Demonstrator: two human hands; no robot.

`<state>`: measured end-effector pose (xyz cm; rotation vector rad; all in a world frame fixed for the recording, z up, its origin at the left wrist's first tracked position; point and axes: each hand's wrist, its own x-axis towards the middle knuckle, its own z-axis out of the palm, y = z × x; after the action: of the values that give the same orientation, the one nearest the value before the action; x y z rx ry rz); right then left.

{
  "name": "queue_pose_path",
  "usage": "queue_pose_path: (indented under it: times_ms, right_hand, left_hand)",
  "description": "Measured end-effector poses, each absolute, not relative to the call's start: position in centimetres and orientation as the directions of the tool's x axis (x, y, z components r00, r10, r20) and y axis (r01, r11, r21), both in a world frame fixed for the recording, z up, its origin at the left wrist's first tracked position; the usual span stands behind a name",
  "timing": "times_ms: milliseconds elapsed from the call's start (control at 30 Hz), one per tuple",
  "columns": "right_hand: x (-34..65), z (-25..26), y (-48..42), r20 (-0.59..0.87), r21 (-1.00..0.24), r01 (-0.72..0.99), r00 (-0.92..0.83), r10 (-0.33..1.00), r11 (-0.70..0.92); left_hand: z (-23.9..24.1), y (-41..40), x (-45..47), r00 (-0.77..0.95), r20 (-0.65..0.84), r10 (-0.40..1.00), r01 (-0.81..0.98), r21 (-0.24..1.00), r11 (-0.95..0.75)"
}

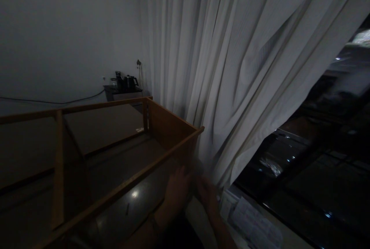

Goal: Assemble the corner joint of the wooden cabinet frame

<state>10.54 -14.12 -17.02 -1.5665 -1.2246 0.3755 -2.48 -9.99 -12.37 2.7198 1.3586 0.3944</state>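
My left hand (178, 184) is low in the middle of the view, close to the end corner of a wooden frame (130, 182). Beside it, on the right, is my right hand (204, 189), near the bottom of a white curtain (219, 98). Both hands are dark and smeared by motion, so their fingers cannot be made out clearly. A pale blur lies between and just above them; I cannot tell what it is. The wooden frame has a cross board (59, 168) and an end panel (170, 120).
A small stand (127, 95) by the wall holds a black kettle (131, 82). A cable (58, 102) runs along the wall. Right of the curtain is dark window glass (318, 172). A pale patterned bundle (256, 222) lies at lower right. A small dark object (127, 209) is on the floor.
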Motion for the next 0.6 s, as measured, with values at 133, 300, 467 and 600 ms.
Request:
queue_pose_path:
  times_ms: [133,300,467,600]
  right_hand:
    - [10.3,-17.9,-13.6,0.306,-0.882,0.467,0.448,0.84,0.072]
    - [10.8,-18.1,-13.5,0.274,-0.892,0.447,0.434,0.858,0.058]
    - [11.2,-17.2,-13.6,0.298,-0.858,0.509,0.393,0.87,0.064]
    - [10.9,-16.4,-14.0,0.318,-0.843,0.529,0.348,0.882,0.096]
  left_hand:
    - [-12.2,-9.9,-2.3,0.566,0.193,0.802,0.784,0.177,-0.595]
    - [-12.3,-10.0,-2.1,0.532,0.212,0.82,0.804,0.178,-0.568]
    - [-12.5,-10.0,-2.2,0.534,0.219,0.817,0.801,0.18,-0.571]
    - [-12.4,-9.8,-2.1,0.53,0.201,0.823,0.797,0.213,-0.565]
